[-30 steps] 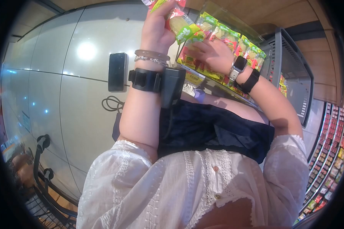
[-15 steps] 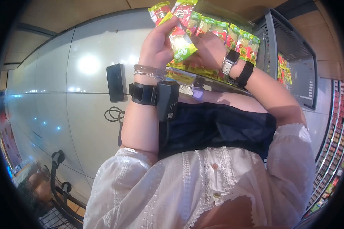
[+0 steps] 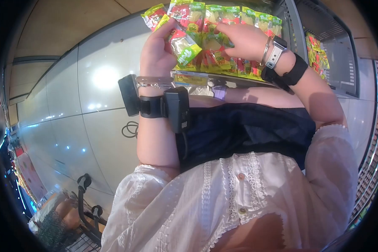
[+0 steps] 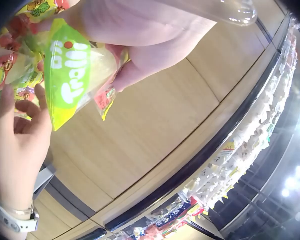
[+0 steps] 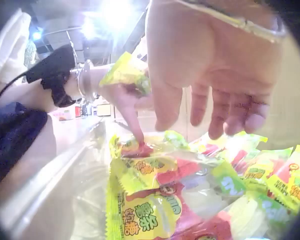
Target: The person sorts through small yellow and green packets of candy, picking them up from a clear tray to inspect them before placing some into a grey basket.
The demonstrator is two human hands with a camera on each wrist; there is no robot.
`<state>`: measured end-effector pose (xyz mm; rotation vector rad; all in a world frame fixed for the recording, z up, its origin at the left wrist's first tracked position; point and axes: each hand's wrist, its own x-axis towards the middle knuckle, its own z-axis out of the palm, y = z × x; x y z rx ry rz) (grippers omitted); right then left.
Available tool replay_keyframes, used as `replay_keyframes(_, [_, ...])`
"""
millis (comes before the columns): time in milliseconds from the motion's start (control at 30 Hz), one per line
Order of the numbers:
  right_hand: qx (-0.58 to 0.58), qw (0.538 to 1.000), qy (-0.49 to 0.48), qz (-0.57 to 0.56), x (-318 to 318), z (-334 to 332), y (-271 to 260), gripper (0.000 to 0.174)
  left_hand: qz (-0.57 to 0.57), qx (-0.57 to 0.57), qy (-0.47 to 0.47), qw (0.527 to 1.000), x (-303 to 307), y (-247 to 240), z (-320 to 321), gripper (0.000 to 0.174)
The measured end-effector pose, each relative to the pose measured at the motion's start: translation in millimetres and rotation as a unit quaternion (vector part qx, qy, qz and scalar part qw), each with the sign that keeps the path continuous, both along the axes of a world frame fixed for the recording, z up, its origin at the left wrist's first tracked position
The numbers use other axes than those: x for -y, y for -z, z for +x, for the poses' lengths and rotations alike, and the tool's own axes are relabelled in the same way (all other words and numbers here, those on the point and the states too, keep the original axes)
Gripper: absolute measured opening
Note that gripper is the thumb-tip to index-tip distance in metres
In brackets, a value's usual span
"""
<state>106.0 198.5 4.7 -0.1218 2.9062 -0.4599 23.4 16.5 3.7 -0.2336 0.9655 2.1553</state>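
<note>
In the head view, my left hand (image 3: 157, 52) grips a small Trolli candy packet (image 3: 184, 47) by its near side, thumb over the wrapper. That packet (image 4: 72, 75) shows its green end in the left wrist view. A red and yellow packet (image 3: 154, 16) sticks out beyond the same hand. My right hand (image 3: 245, 41) is over a clear bin of similar candy packets (image 3: 212, 59), thumb and fingers spread apart. Nothing lies between its fingers (image 5: 220, 107) in the right wrist view, where they hang above the packets (image 5: 155, 215).
A grey shopping basket (image 3: 349, 67) with several candy packets (image 3: 317, 52) inside stands right of the bin. A phone (image 3: 128, 95) lies on the tiled floor (image 3: 56, 140), left of my left wrist. A wheeled cart (image 3: 83, 206) is at lower left; stocked shelves curve along the far right.
My right hand has drawn back from among the packets, moving right, and its fingers have spread. My left hand still grips its packet. The head view has shifted.
</note>
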Motion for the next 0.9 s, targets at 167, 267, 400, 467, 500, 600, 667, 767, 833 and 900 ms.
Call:
replay_keyframes(167, [0.070, 0.991, 0.059, -0.100, 4, 6, 16, 0.052, -0.006, -0.026, -0.022, 0.999, 4, 4, -5, 0.019])
replay_keyframes(267, [0.126, 0.966, 0.112, -0.196, 11, 4, 13, 0.051, -0.027, -0.036, -0.036, 0.998, 4, 0, -4, 0.018])
replay_keyframes(400, [0.091, 0.967, 0.113, -0.210, 16, 0, 35, 0.047, -0.034, -0.040, -0.043, 0.998, 6, -1, -5, 0.021])
replay_keyframes(467, [0.077, 0.971, 0.086, -0.210, 19, -1, 42, 0.044, -0.028, -0.034, -0.033, 0.998, 6, -2, -5, 0.021])
replay_keyframes(500, [0.077, 0.971, 0.087, -0.210, 20, 0, 43, 0.044, -0.029, -0.034, -0.033, 0.998, 7, -2, -5, 0.021])
replay_keyframes(600, [0.020, 0.978, 0.062, -0.196, 22, 1, 43, 0.042, -0.035, -0.041, -0.029, 0.998, 8, -2, -7, 0.020])
replay_keyframes(667, [0.085, 0.966, 0.084, -0.229, 19, 2, 36, 0.040, -0.042, -0.027, -0.034, 0.998, 8, -2, -6, 0.020])
replay_keyframes(767, [0.101, 0.947, 0.108, -0.287, 19, 9, 19, 0.037, -0.039, -0.039, -0.034, 0.998, 7, -3, -6, 0.021])
replay_keyframes(833, [0.065, 0.950, 0.111, -0.285, 15, 19, 9, 0.036, -0.034, -0.038, -0.033, 0.998, 7, -5, -5, 0.022])
replay_keyframes(900, [0.029, 0.951, 0.115, -0.284, 13, 26, -2, 0.034, -0.028, -0.036, -0.031, 0.998, 6, -6, -3, 0.023])
